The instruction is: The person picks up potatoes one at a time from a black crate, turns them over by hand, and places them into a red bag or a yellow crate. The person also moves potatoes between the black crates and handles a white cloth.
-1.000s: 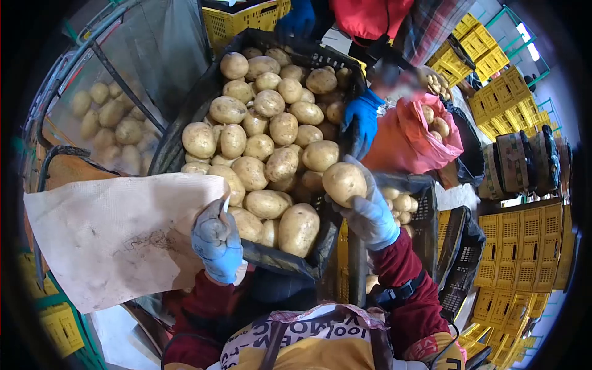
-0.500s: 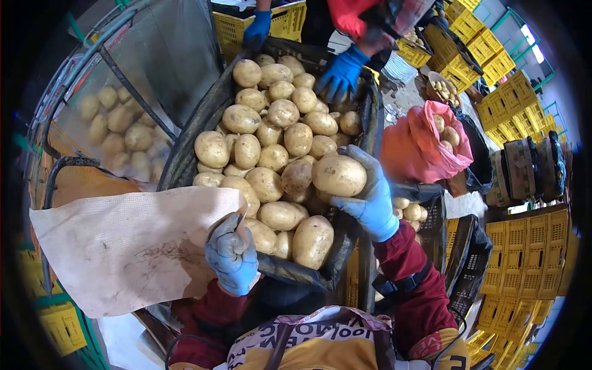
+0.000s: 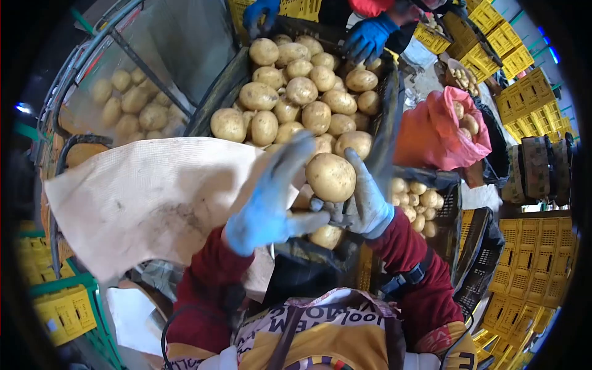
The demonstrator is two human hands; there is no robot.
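Blue-gloved right hand (image 3: 364, 200): fingers grasping a potato (image 3: 331, 177).
Left hand (image 3: 271, 203): fingers spread, released, before the mesh sack (image 3: 148, 197).
Black crate (image 3: 387, 123): heaped with potatoes.

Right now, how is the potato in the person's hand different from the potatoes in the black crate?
The held potato sits alone, gripped in the gloved right hand; the crate potatoes lie piled together, touching each other. The held one is lifted clear of the black crate; the others rest inside it. All are pale yellow-brown and rounded.
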